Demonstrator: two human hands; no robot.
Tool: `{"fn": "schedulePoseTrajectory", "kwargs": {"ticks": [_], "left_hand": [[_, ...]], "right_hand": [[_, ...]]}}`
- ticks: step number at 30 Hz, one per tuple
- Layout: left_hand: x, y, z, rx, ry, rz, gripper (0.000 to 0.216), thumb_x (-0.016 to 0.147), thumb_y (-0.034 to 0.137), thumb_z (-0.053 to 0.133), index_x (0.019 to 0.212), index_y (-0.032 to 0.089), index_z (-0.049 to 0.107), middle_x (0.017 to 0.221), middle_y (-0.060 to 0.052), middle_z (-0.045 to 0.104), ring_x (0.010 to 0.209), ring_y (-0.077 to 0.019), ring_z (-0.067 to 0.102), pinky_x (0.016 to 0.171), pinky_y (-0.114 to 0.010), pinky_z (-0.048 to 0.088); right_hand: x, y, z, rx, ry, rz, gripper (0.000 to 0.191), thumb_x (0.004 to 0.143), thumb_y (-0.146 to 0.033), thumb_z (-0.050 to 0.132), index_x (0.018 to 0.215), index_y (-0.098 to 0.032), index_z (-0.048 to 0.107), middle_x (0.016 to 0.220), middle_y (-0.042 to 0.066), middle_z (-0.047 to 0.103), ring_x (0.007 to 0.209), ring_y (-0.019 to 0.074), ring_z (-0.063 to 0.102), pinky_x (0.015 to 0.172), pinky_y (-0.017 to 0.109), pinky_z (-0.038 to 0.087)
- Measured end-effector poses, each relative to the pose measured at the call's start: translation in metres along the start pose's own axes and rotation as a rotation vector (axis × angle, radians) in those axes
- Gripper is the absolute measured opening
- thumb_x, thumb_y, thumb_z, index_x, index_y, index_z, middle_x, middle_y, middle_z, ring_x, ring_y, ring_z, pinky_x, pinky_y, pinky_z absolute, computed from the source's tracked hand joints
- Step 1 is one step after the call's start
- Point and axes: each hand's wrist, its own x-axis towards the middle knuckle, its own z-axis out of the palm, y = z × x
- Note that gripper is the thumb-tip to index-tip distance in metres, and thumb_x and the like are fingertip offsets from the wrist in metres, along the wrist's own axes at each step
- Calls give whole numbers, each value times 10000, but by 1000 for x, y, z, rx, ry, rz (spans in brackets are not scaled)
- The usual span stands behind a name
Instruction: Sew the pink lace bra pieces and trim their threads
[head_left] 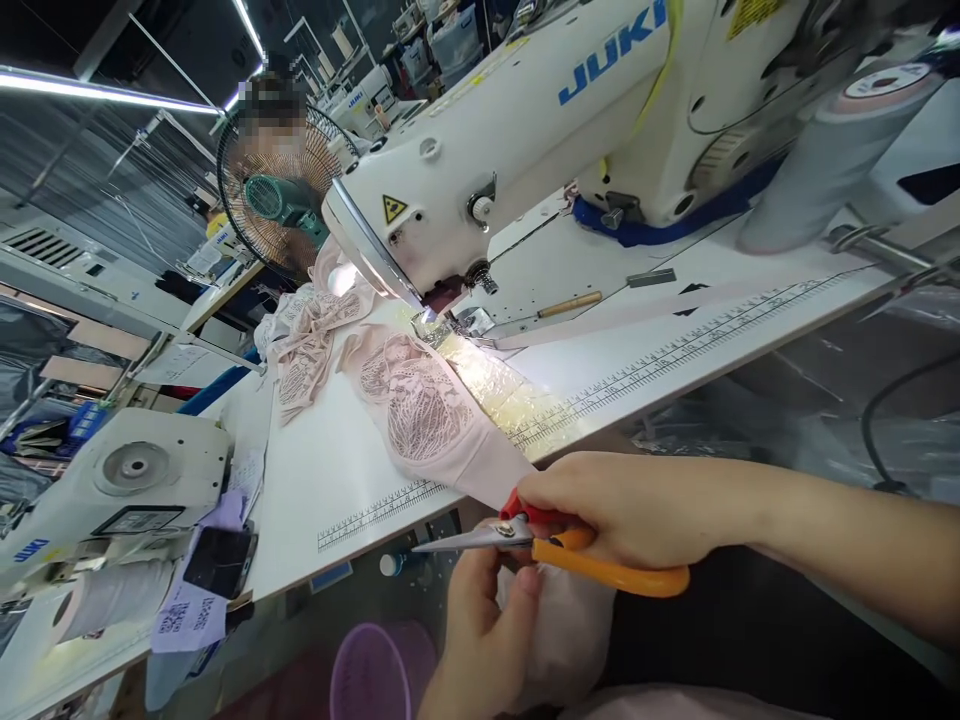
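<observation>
Beyond the table's front edge, my right hand (607,505) is closed round a pair of scissors (611,568) with orange and red handles. The blades point left and look nearly closed. Just below them is my left hand (484,625), its thumb and fingers pinching pale pink fabric; the exact spot between the fingertips is partly hidden. A pale pink lace bra (431,415) lies on the white table, and its band runs over the edge to my hands. More pink fabric (574,620) hangs below them.
A white sewing machine (517,110) stands over the table (322,470), with a printed ruler along its edge. More lace pieces (315,335) lie behind. At left are another machine (127,480) and a phone (220,560). A purple bin (375,680) stands below; a person is behind a fan (277,195).
</observation>
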Motion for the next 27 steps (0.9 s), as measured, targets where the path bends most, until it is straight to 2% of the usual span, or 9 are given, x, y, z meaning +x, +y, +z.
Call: {"fn": "schedulePoseTrajectory", "kwargs": {"ticks": [2, 4, 8, 12, 15, 19, 23, 27], "left_hand": [[2, 0, 2, -84, -47, -7, 385, 852, 505, 606, 1021, 168, 686, 987, -121, 685, 963, -262, 610, 871, -360, 480], [5, 3, 6, -171, -108, -41, 383, 835, 506, 628, 974, 158, 707, 897, -114, 697, 890, -254, 631, 823, -360, 504], [11, 10, 13, -269, -95, -101, 412, 752, 526, 714, 916, 149, 734, 766, -80, 690, 743, -214, 627, 791, -366, 519], [13, 14, 13, -315, -103, -128, 395, 736, 485, 749, 974, 170, 736, 867, -82, 715, 835, -216, 636, 808, -334, 506], [14, 14, 11, -276, -113, -129, 405, 751, 497, 731, 968, 154, 733, 890, -91, 713, 884, -227, 626, 799, -319, 496], [15, 16, 10, -181, -101, -158, 476, 727, 580, 711, 886, 132, 728, 763, -74, 682, 727, -195, 594, 723, -312, 491], [13, 13, 12, -122, -104, -129, 477, 757, 596, 667, 913, 146, 711, 820, -86, 688, 712, -189, 584, 690, -298, 488], [11, 7, 13, -16, -99, -56, 427, 828, 555, 604, 927, 153, 709, 885, -105, 698, 807, -218, 604, 773, -319, 486]], "right_hand": [[1, -4, -3, -29, -21, -26, 190, 787, -205, 611, 727, -210, 430, 779, -8, 560, 642, 146, 494, 531, 242, 338], [3, -6, -6, -53, -37, -49, 203, 782, -215, 625, 727, -212, 431, 763, -12, 553, 642, 148, 495, 532, 244, 334], [8, -6, -9, -92, -48, -57, 209, 760, -220, 630, 703, -217, 429, 700, -25, 491, 595, 144, 446, 529, 252, 316], [13, -2, -9, -79, -59, -77, 194, 730, -199, 617, 678, -216, 431, 667, -35, 458, 569, 137, 418, 539, 257, 306], [16, 2, -8, -68, -64, -87, 194, 718, -208, 623, 679, -217, 432, 656, -41, 448, 558, 135, 414, 528, 255, 302], [16, 5, -7, -57, -53, -93, 169, 724, -221, 611, 686, -217, 446, 647, -37, 456, 551, 139, 419, 521, 255, 304], [15, 8, -5, -56, -30, -91, 186, 728, -227, 620, 682, -218, 441, 647, -30, 466, 545, 138, 419, 507, 251, 299], [13, 9, -2, -70, 1, -77, 193, 722, -205, 618, 677, -218, 430, 680, -7, 509, 567, 146, 447, 508, 253, 309]]}}
